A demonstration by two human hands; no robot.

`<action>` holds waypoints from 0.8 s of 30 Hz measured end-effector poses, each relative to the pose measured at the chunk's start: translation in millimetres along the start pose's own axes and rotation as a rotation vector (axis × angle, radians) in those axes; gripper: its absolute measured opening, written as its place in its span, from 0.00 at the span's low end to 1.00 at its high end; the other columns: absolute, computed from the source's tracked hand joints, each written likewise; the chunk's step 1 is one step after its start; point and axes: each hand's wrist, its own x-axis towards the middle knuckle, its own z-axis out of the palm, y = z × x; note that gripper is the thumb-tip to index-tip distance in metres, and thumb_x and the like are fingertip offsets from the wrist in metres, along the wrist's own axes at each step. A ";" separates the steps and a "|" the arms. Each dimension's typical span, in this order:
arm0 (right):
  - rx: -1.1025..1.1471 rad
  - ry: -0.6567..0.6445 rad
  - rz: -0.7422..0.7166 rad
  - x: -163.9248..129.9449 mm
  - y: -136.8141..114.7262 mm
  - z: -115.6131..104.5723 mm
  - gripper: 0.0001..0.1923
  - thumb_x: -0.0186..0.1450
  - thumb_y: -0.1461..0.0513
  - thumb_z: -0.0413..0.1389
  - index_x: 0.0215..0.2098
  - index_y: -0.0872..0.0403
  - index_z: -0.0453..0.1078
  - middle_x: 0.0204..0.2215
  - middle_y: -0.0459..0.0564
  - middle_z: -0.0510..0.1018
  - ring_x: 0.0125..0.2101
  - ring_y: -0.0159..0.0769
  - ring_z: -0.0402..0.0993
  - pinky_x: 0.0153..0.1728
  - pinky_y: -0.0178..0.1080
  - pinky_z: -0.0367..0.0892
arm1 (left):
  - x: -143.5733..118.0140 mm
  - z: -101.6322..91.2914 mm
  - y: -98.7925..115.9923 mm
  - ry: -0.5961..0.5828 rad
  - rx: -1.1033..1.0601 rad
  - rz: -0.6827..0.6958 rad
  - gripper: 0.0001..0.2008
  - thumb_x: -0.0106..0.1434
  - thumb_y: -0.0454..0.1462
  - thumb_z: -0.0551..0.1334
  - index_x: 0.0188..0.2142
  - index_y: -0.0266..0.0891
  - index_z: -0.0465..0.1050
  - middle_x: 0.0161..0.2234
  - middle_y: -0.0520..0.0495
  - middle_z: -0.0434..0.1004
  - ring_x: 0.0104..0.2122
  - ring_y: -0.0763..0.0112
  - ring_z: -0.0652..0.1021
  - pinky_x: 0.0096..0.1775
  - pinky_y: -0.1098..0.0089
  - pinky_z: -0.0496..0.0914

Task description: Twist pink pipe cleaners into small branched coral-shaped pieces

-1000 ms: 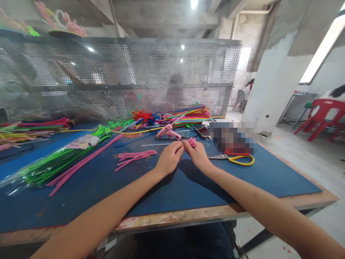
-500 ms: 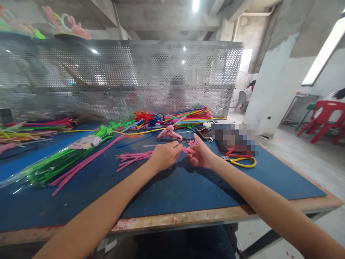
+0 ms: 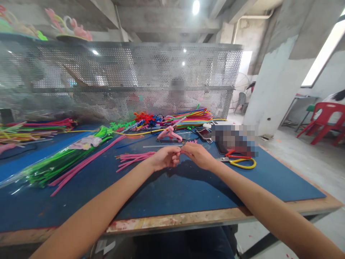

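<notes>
My left hand [image 3: 165, 157] and my right hand [image 3: 196, 154] meet fingertip to fingertip over the blue mat [image 3: 172, 187], pinching a small pink pipe-cleaner piece that is almost wholly hidden by the fingers. A short bundle of pink pipe cleaners [image 3: 134, 158] lies just left of my left hand. The pink glue gun [image 3: 169, 133] rests on the mat just beyond both hands. Yellow-handled scissors [image 3: 237, 162] lie to the right of my right hand.
Long pink stems [image 3: 83, 163] and a bag of green stems [image 3: 54, 163] lie at the left. Mixed coloured stems [image 3: 188, 117] pile at the back before a perforated metal screen [image 3: 121, 79], with a person behind it. A phone [image 3: 204, 133] lies nearby. Red chairs [image 3: 326, 118] stand right.
My right hand has turned palm-down and closed back onto my left fingertips. The pink piece that showed between the hands is now hidden.
</notes>
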 end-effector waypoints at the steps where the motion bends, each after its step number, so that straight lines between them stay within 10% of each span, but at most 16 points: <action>1: -0.135 -0.036 -0.105 -0.5 0.8 -3.5 0.11 0.65 0.60 0.45 0.28 0.54 0.65 0.25 0.48 0.67 0.29 0.32 0.61 0.34 0.36 0.58 | 0.8 0.6 -0.1 -0.078 -0.122 -0.066 0.13 0.54 0.43 0.51 0.18 0.39 0.57 0.15 0.55 0.49 0.16 0.76 0.58 0.20 0.73 0.57; 5: -0.085 0.029 -0.049 0.9 1.9 -6.6 0.09 0.62 0.57 0.51 0.31 0.53 0.67 0.28 0.50 0.70 0.33 0.35 0.65 0.37 0.38 0.60 | 2.3 1.1 -1.4 -0.084 -0.332 -0.140 0.13 0.52 0.43 0.55 0.19 0.39 0.58 0.15 0.57 0.47 0.15 0.78 0.55 0.19 0.75 0.55; 8: 0.477 0.192 0.477 4.4 2.3 -2.1 0.18 0.59 0.48 0.51 0.35 0.54 0.66 0.29 0.51 0.72 0.31 0.36 0.70 0.31 0.37 0.67 | 1.7 -2.8 -4.3 0.233 0.149 0.163 0.12 0.57 0.43 0.54 0.24 0.39 0.65 0.19 0.54 0.59 0.19 0.75 0.63 0.23 0.74 0.58; 12: 1.229 -0.030 1.080 4.5 6.8 -5.1 0.28 0.64 0.45 0.39 0.33 0.61 0.64 0.23 0.56 0.74 0.25 0.34 0.74 0.23 0.33 0.71 | 0.3 -11.3 -7.6 0.312 0.956 0.499 0.11 0.62 0.41 0.53 0.30 0.40 0.71 0.25 0.48 0.67 0.28 0.71 0.68 0.29 0.72 0.58; 18: 1.551 -0.231 1.137 1.0 13.5 -13.2 0.24 0.66 0.49 0.41 0.30 0.61 0.64 0.17 0.51 0.74 0.15 0.28 0.70 0.13 0.26 0.65 | 0.0 -16.8 -7.3 0.189 1.285 0.659 0.13 0.65 0.35 0.49 0.36 0.44 0.72 0.28 0.46 0.70 0.28 0.70 0.67 0.28 0.70 0.55; 24: 1.402 -0.198 1.150 2.3 7.9 -5.0 0.13 0.65 0.58 0.48 0.28 0.59 0.65 0.16 0.44 0.72 0.14 0.23 0.67 0.13 0.23 0.62 | 0.1 -17.7 -10.2 0.169 1.260 0.666 0.13 0.65 0.36 0.49 0.36 0.44 0.73 0.31 0.45 0.73 0.29 0.70 0.68 0.29 0.70 0.57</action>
